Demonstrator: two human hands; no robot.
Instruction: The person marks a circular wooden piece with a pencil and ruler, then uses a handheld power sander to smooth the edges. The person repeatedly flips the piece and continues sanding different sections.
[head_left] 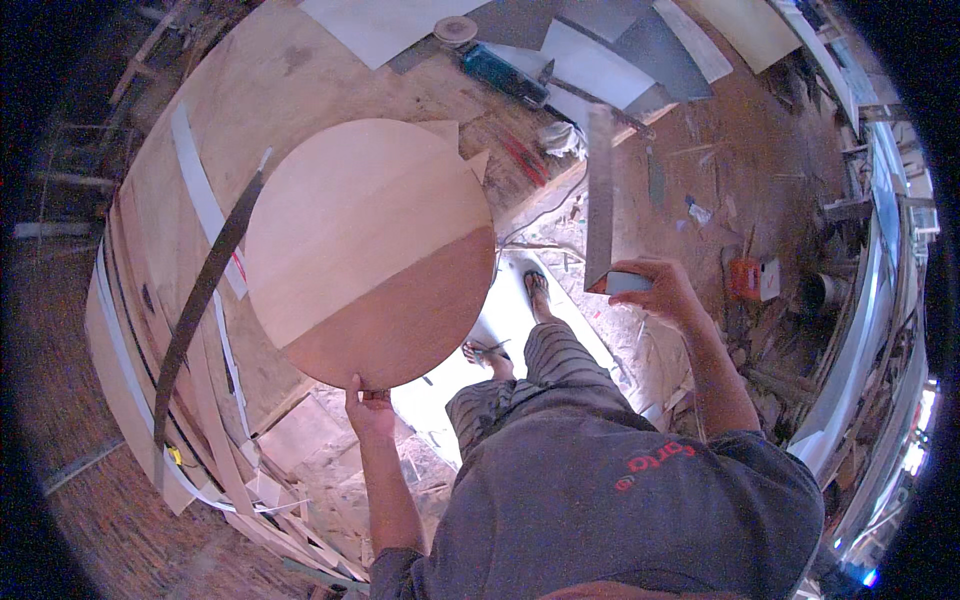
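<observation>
My left hand grips the near edge of a round wooden disc, thumb on the upper face and fingers underneath. The disc has a pale far part and a darker reddish-brown near part, divided by a straight slanting line. Off to the right, my right hand is closed round a small light-grey block with a reddish-brown pointed end. Right by that end runs a long narrow grey-brown strip; whether it is joined to the block I cannot tell. The block is apart from the disc.
Beyond the disc, a teal power tool with a round head lies on the wooden bench near several grey and white sheets. A dark curved strip stands left of the disc. An orange-and-white container is at the right.
</observation>
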